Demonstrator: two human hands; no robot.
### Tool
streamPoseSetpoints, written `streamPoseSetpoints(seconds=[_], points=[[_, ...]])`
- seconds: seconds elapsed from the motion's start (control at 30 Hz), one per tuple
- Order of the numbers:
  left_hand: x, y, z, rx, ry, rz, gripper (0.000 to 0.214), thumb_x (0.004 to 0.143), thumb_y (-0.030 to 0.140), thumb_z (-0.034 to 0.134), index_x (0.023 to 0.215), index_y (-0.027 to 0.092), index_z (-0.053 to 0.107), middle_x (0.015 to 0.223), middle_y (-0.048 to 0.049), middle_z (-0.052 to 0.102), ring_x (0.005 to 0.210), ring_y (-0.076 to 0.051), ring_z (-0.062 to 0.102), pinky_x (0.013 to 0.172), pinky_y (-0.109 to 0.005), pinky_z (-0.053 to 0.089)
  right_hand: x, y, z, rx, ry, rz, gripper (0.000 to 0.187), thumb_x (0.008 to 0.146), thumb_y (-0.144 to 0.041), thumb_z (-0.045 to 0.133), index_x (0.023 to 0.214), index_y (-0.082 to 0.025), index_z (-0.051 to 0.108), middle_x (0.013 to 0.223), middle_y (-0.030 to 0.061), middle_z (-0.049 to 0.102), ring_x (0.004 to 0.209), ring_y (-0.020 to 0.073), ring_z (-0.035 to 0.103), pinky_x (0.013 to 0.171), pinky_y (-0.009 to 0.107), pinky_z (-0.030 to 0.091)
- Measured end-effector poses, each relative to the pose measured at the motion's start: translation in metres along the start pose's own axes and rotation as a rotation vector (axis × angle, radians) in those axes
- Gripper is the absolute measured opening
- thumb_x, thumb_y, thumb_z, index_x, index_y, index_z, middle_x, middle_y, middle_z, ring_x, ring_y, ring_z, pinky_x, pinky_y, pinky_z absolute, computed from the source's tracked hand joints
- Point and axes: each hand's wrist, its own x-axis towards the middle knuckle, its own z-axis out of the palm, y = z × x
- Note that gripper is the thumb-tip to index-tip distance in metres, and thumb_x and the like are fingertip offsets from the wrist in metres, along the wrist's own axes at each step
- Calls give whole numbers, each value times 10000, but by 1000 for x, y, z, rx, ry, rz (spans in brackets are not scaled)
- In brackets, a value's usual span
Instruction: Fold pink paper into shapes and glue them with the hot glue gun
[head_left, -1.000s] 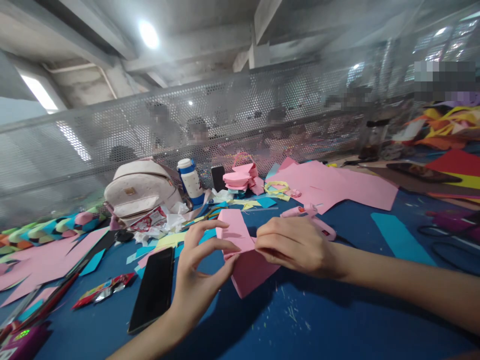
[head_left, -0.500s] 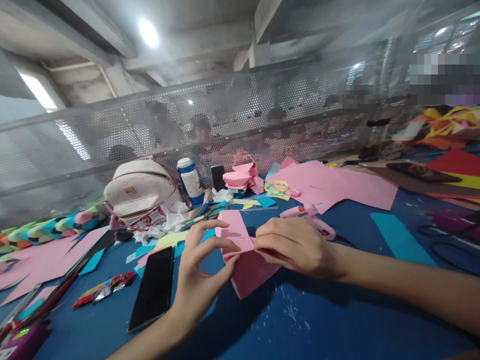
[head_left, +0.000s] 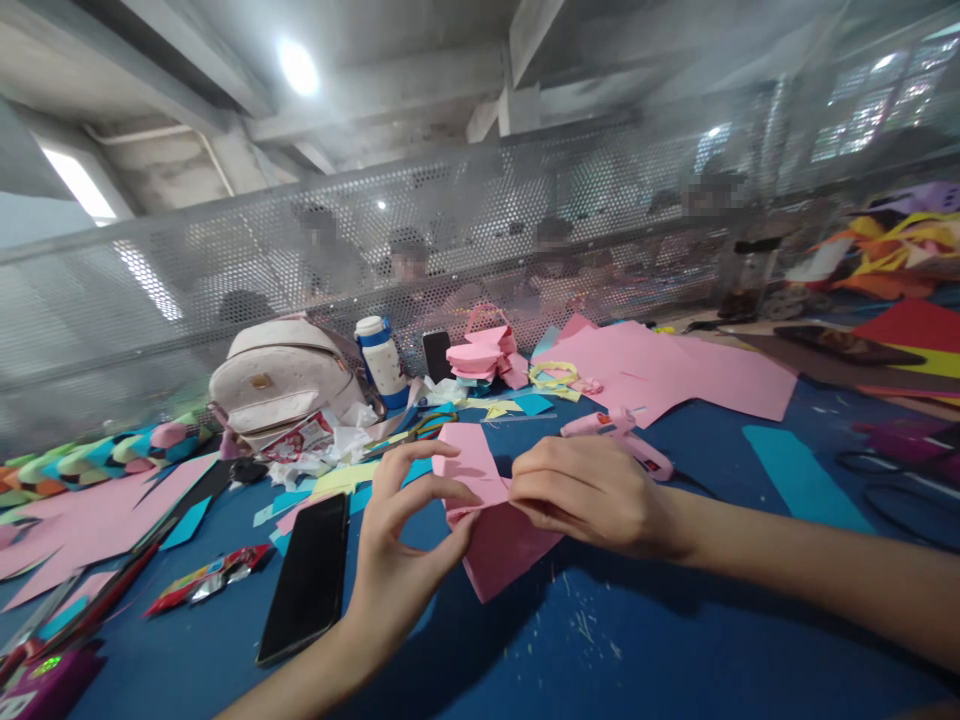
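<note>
A folded pink foam sheet (head_left: 495,545) stands tilted on the blue table (head_left: 675,640) at the centre. My left hand (head_left: 401,560) pinches its left fold between thumb and forefinger, the other fingers curled above. My right hand (head_left: 589,492) is closed on the sheet's right side, fingertips pressed on the fold. A pink glue gun (head_left: 622,435) lies just behind my right hand.
A black phone (head_left: 307,580) lies left of my left hand, a red wrapper (head_left: 206,580) beyond it. Behind are a white backpack (head_left: 281,380), a bottle (head_left: 381,358), a stack of pink pieces (head_left: 480,358) and large pink sheets (head_left: 675,375). Scissors (head_left: 900,480) lie at right. People sit behind a mesh screen.
Almost nothing differs; both hands keep the same grip on the pink sheet, whose lower edge has shifted very slightly.
</note>
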Motion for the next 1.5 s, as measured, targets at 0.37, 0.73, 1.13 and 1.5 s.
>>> streamPoseSetpoints(seconds=[0.37, 0.73, 1.13, 1.5], points=[[-1, -9, 0, 24, 44, 18, 124, 819, 185, 684, 901, 239, 610, 1112, -38, 562, 1118, -218, 523, 998, -397, 378, 3, 5, -3, -10, -15, 52, 83, 922, -94, 539, 953, -136, 603, 873, 55, 682, 815, 116, 619, 708, 222, 497], [-1, -7, -1, 10, 42, 23, 109, 841, 127, 622, 866, 231, 606, 1112, -39, 558, 1122, -211, 523, 982, -377, 386, 1, 7, -3, -19, -10, 30, 73, 906, -88, 565, 945, -126, 613, 870, 61, 688, 803, 124, 624, 704, 230, 503], [-1, -7, 0, 11, 50, 30, 102, 838, 128, 626, 854, 227, 609, 1098, -33, 560, 1112, -199, 527, 970, -354, 395, 4, 6, -4, -54, -7, 13, 91, 924, -89, 531, 947, -138, 604, 846, 52, 690, 793, 116, 631, 691, 221, 502], [-1, -6, 0, 2, 47, 27, 106, 835, 128, 625, 855, 232, 611, 1100, -31, 560, 1106, -199, 531, 965, -355, 401, 2, 7, -4, -40, -5, 11, 81, 916, -86, 543, 943, -130, 605, 851, 60, 684, 813, 128, 631, 697, 230, 503]])
